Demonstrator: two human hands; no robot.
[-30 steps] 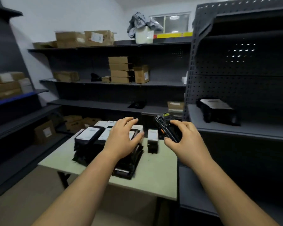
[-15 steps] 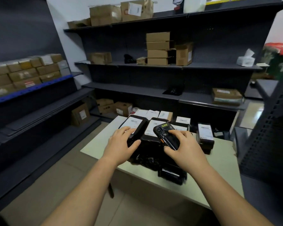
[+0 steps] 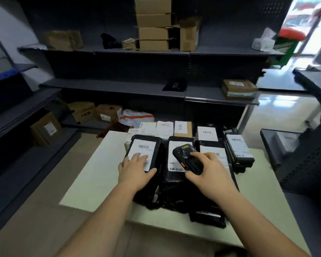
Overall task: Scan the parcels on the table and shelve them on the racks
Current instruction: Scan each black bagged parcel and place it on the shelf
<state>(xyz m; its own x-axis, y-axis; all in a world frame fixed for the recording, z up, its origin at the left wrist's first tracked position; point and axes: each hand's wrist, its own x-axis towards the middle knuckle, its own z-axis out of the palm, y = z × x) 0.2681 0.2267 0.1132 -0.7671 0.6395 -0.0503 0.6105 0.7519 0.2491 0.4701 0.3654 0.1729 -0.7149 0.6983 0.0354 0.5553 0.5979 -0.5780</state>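
Under the left hand (image 3: 135,169), fingers flat and spread, lies a black plastic mailer parcel (image 3: 143,145) with a white label, on the pale green table (image 3: 93,173). Right hand (image 3: 209,173) fingers curl round a black handheld scanner (image 3: 185,156), just beside. It's probably soft, light, slippery, so I'd grab both long edges.

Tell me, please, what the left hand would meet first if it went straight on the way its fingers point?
The left hand lies flat on the left black parcel; going on across it, it would likely meet the back parcels first, though their height is unclear.
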